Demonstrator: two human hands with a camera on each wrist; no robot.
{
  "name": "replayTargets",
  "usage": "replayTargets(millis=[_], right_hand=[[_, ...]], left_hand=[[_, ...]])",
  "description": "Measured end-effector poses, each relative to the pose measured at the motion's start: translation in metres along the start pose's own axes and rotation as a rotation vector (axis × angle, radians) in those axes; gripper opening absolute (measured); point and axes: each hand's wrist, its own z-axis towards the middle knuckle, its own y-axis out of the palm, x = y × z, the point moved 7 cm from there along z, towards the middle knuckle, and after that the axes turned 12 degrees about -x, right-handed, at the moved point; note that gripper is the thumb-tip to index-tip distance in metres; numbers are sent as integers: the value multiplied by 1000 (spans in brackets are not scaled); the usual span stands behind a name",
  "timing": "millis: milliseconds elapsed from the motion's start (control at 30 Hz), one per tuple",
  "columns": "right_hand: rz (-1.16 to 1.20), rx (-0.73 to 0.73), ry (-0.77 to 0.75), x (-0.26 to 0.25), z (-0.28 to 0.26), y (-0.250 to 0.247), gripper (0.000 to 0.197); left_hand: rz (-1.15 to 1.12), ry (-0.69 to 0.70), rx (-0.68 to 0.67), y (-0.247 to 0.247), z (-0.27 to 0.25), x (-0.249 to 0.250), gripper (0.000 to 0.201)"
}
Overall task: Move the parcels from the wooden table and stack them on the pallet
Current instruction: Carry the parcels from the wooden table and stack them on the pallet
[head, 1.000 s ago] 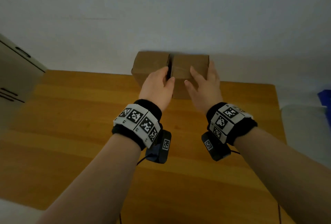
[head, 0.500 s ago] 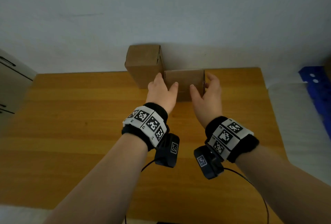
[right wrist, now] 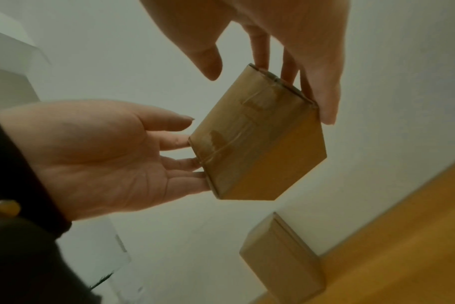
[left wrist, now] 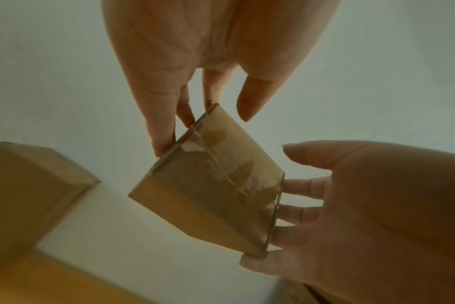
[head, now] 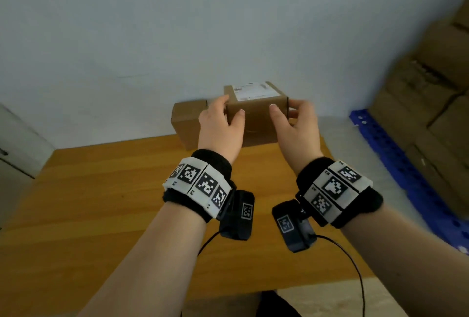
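Note:
A small brown cardboard parcel point(head: 256, 118) with a white label on top is held in the air above the far edge of the wooden table point(head: 101, 202). My left hand point(head: 228, 111) grips its left end and my right hand point(head: 284, 108) its right end, fingers on the end faces and thumbs on the front. Both wrist views show this parcel point(left wrist: 216, 185) point(right wrist: 260, 144) from below, with clear tape on it, well off the table. A second brown parcel point(head: 187, 126) stands on the table against the wall, just left of my left hand.
A blue pallet point(head: 406, 164) lies on the floor to the right of the table. Stacked cardboard boxes point(head: 431, 88) rise on it against the right side. A white cabinet point(head: 15, 144) stands at the left. Cables hang from my wrist cameras.
Both hands took hold of the right-hand parcel and raised it off the table, away from the other parcel. My view has swung right, bringing the pallet and its boxes into sight.

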Motion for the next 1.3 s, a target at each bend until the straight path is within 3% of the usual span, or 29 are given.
replayTargets(millis=[200,400,567,767,967,1100,1300], right_hand=[[98,144,-84,-38,-35,-73,29],[193,199,-197,-67,-41,-148,30],[197,177,-273,-70,-37,-227,28],[121,158,-366,-71,-35,-321,44],[117,146,-364,-73,-41,-384,41],[179,151,-392,-78,-44,-417,30],[314,179,-338,-77,-46,-455,15]], left_hand=[[-77,222,74,8,-37,74,37],[-80,328,155,24,-53,141,13],[-98,345,233,67,-67,201,12],[-152,393,284,131,-81,279,18],[-132,379,242,172,-82,325,45],[-69,519,176,191,-79,359,39],[-97,622,94,216,-69,393,40]])
